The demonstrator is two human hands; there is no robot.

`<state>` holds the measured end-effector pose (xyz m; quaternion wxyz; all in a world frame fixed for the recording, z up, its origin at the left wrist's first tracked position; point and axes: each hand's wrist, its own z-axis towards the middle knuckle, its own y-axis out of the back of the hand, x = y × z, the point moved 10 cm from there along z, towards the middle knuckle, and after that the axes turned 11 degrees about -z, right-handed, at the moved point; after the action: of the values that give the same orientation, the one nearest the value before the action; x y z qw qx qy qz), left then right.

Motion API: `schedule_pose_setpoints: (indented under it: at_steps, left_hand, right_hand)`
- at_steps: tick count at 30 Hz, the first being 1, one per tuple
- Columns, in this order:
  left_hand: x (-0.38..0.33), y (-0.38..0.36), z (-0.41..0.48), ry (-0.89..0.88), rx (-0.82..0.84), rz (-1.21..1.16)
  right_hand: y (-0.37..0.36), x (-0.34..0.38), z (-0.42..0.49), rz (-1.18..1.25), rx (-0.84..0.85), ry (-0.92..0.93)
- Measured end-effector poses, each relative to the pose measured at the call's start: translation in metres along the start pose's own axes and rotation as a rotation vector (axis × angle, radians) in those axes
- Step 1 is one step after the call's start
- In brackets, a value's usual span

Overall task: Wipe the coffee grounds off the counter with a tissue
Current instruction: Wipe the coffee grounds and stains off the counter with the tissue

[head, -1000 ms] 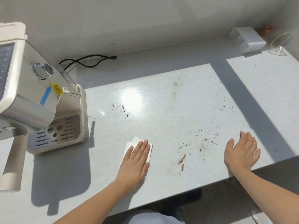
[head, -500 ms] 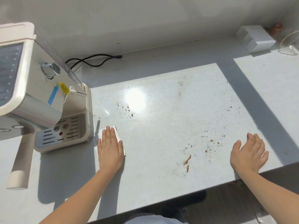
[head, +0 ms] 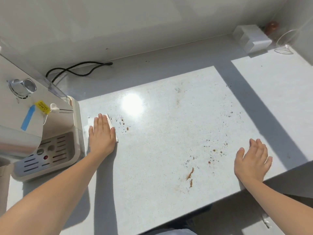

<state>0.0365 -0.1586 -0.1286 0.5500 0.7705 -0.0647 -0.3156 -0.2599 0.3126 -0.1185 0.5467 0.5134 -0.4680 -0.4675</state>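
My left hand (head: 101,133) lies flat on a white tissue (head: 113,129), pressing it onto the pale counter (head: 160,192) right beside the coffee machine; only the tissue's right edge shows past my fingers. Brown coffee grounds (head: 122,122) are scattered just right of the tissue. More grounds and a brown smear (head: 190,173) lie near the front edge, with specks (head: 218,150) left of my right hand (head: 252,161), which rests flat and empty at the counter's front right edge.
A cream and steel coffee machine (head: 39,133) with a drip tray stands at the left, its black cord (head: 76,70) behind it. A white box (head: 252,39) and a clear glass (head: 288,41) sit in the back right corner. The counter's front edge runs under my right wrist.
My left hand slid the tissue left and away from me, from the counter's front middle up to the coffee machine's base. My right hand stayed put.
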Motion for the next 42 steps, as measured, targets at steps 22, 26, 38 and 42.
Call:
schedule_pose_setpoints:
  at_steps: [22,26,38,42]
  left_hand:
    - [-0.213,-0.129,-0.143,-0.887,0.426,0.174]
    - [-0.216,-0.129,-0.161,-0.906,0.436,0.12]
    - [-0.065,-0.044,-0.106,-0.457,0.196,0.051]
    - [-0.043,-0.035,-0.092,-0.276,0.121,0.07]
  right_hand:
    - [-0.003,0.004,0.0,-0.035,0.04,0.034]
    - [-0.003,0.004,0.001,-0.039,0.05,0.033]
    - [0.0,0.005,-0.001,-0.036,0.055,0.028]
    - [-0.001,0.006,0.0,-0.044,0.055,0.03]
